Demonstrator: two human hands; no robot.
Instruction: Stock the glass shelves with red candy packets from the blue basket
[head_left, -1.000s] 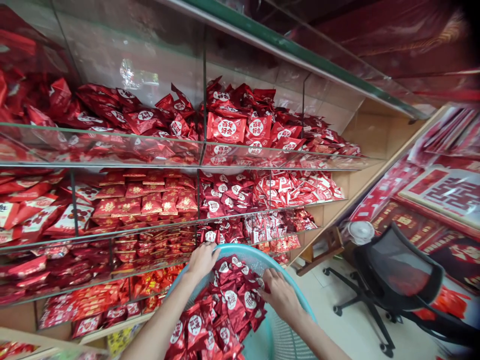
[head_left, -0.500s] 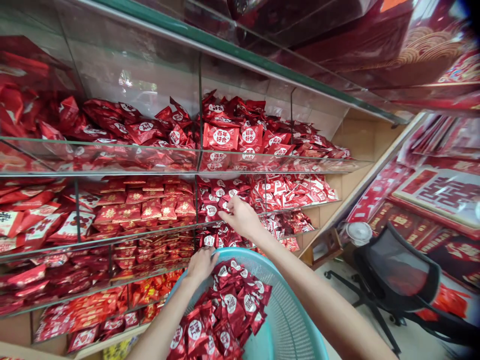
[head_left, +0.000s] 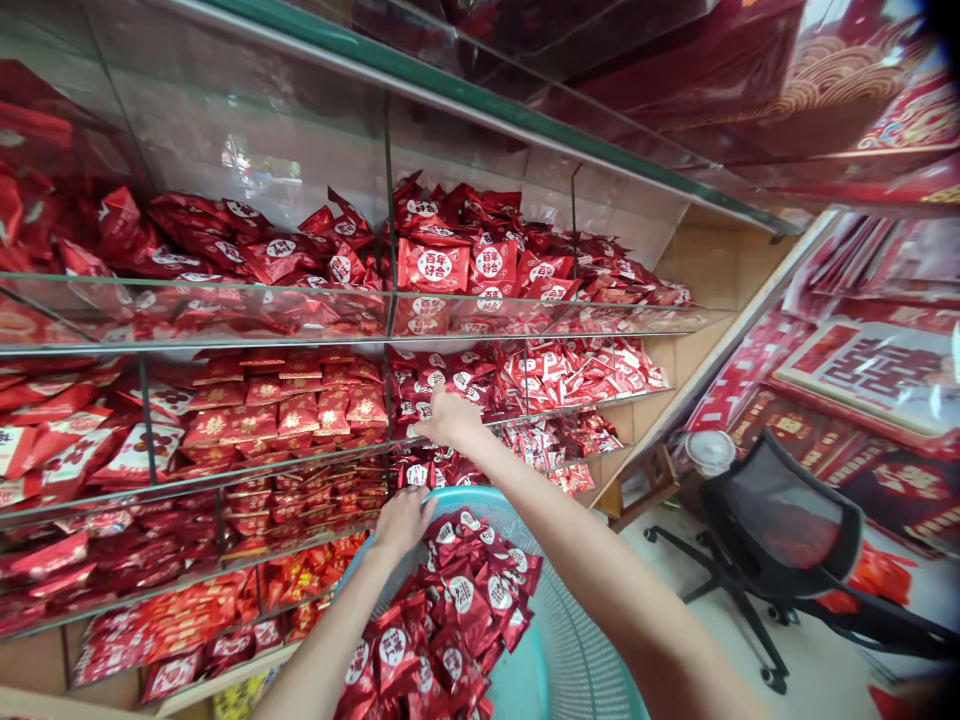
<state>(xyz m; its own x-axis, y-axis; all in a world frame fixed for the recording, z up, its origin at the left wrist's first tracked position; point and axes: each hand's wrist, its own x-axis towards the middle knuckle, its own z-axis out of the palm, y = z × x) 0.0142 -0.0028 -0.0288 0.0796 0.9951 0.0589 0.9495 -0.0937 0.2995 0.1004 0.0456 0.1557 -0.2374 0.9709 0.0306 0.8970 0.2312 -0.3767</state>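
A turquoise plastic basket (head_left: 585,600) stands in front of me, partly filled with dark red candy packets (head_left: 461,595) bearing white round labels. My left hand (head_left: 403,520) grips the basket's far rim at the left, fingers curled over it. My right hand (head_left: 452,418) reaches over the basket into a shelf compartment holding similar red packets (head_left: 412,385). Its fingers are apart and rest at the front packets beside a glass divider; no packet shows lifted in them. The fingertips' undersides are hidden.
Glass shelves with a front edge (head_left: 285,467) and upright dividers hold several rows of red packets on both sides. A thick glass shelf (head_left: 480,130) hangs above. To the right are a black office chair (head_left: 787,530) and a white lidded container (head_left: 710,452).
My right hand has moved slightly left and its fingers sit closer to the compartment's divider. My left hand keeps its hold on the basket rim. The view has shifted slightly.
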